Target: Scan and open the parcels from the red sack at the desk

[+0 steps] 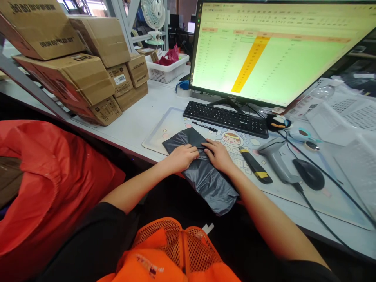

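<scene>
A dark grey plastic mailer bag (pixel 205 178) lies on the desk mat (pixel 164 125) at the desk's front edge, its near end hanging over the edge. My left hand (pixel 183 156) rests on the bag's left side with fingers curled down onto it. My right hand (pixel 217 153) presses flat on the bag's right side, fingers stretched toward the left hand. The two hands meet at the bag's middle fold.
A black keyboard (pixel 226 117) and large monitor (pixel 276 51) stand behind the bag. A pen (pixel 205 126), utility knife (pixel 256 166), barcode scanner (pixel 274 158) and mouse (pixel 309 174) lie to the right. Cardboard boxes (pixel 85 74) stack at left; a red sack (pixel 44 184) sits beside me.
</scene>
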A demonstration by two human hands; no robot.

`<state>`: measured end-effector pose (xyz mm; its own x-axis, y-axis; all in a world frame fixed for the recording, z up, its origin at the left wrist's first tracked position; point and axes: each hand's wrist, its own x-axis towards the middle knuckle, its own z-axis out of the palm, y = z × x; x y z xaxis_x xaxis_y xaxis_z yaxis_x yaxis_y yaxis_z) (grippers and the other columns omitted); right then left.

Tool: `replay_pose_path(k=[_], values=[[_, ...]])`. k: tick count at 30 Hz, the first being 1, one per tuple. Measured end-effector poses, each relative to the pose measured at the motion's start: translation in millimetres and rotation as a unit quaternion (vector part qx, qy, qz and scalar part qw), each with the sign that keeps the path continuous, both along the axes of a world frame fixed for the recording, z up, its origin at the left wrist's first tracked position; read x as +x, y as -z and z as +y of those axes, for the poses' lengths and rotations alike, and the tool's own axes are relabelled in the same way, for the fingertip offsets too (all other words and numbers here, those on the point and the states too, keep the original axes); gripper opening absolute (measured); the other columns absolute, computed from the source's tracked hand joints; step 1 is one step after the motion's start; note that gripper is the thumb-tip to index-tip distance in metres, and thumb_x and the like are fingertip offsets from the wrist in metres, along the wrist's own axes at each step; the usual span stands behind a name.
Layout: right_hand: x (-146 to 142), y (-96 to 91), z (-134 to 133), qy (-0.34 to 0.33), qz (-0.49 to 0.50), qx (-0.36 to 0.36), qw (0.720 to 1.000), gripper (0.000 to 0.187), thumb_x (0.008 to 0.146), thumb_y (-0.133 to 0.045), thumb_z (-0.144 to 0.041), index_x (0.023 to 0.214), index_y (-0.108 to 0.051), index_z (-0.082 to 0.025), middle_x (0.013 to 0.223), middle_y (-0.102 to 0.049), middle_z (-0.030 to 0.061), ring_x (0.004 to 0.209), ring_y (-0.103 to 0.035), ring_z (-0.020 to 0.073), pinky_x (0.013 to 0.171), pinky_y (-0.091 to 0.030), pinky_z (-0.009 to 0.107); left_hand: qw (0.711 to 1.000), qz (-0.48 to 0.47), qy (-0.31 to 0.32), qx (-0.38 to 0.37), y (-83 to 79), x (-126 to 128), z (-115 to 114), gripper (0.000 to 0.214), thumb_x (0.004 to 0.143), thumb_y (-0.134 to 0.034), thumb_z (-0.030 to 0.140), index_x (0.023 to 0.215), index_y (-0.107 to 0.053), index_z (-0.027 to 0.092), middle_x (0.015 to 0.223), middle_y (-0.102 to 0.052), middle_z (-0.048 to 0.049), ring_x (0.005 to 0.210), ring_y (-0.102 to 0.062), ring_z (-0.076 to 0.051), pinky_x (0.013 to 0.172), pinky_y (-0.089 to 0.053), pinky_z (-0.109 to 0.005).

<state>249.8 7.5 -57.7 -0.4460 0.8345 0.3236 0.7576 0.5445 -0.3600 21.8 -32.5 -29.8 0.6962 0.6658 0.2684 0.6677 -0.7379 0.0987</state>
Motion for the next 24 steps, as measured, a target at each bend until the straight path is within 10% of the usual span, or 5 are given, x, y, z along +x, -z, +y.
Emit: replay_pose_path(k=[12, 24], values=[[-14.5, -38.2, -1.9, -0.014, -0.156, -0.041, 0.987, 0.05, 0.089, -0.071, -0.044, 0.128, -0.073, -0.013, 0.143, -0.062, 0.0183, 0.13, -0.056, 0.0365, 0.111, -0.047, 0.049, 0.998, -0.055, 0.0, -0.01, 8.2, -4.9, -3.0, 0.025, 0.106, -0.043, 0.023, 0.105, -0.067, 0.018, 0.104, -0.069, -0.0074, 0.098, -0.059, -0.022, 0.086, -0.048, -0.036], [-35.5, -58.2, -8.4, 0.039, -0.279, -0.039, 0.959, 0.029, 0.1, -0.045, -0.019, 0.112, -0.071, -0.014, 0.115, -0.072, 0.0171, 0.106, -0.067, 0.0293, 0.08, -0.049, 0.034, 0.999, 0.015, -0.034, -0.031, -2.3, 4.5, 0.9, 0.023, 0.102, -0.046, 0.02, 0.112, -0.066, 0.016, 0.103, -0.069, -0.0095, 0.102, -0.059, -0.025, 0.084, -0.049, -0.037]])
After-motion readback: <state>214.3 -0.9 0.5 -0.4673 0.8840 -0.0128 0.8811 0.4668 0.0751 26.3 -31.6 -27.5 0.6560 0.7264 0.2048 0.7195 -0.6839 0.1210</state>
